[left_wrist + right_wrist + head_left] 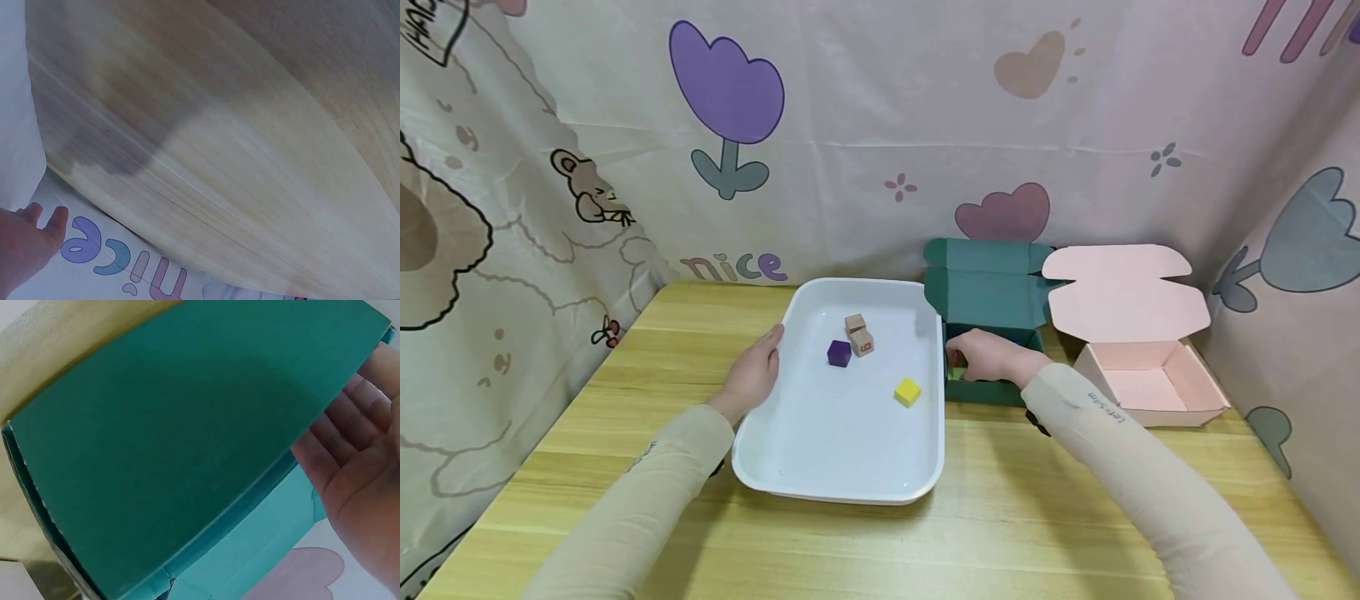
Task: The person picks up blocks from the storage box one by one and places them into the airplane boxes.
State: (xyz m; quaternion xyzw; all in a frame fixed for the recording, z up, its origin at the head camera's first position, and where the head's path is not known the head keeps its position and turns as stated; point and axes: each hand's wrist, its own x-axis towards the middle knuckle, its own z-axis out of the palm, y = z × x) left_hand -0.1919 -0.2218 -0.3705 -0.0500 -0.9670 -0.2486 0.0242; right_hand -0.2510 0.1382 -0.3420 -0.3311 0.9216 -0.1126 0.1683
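Observation:
My left hand [752,372] rests against the left side of a white tray [835,442], its fingers at the outer edge. In the left wrist view the same hand [28,247] shows beside the tray's wall. On the tray lie a purple cube [839,353], a yellow cube [907,392] and two plain wooden blocks [861,342], one with a red mark. My right hand [992,357] reaches down into an open green box [985,392]. Its fingertips are hidden behind the box wall [187,437], so I cannot tell whether they hold anything. Red and light green bits [957,372] show beneath that hand.
A pink box [1157,379] with its lid raised stands to the right of the green one. The green lid [992,287] leans up at the back. Everything stands on a wooden table [1045,517], with a printed cloth [865,100] hanging behind and at the sides.

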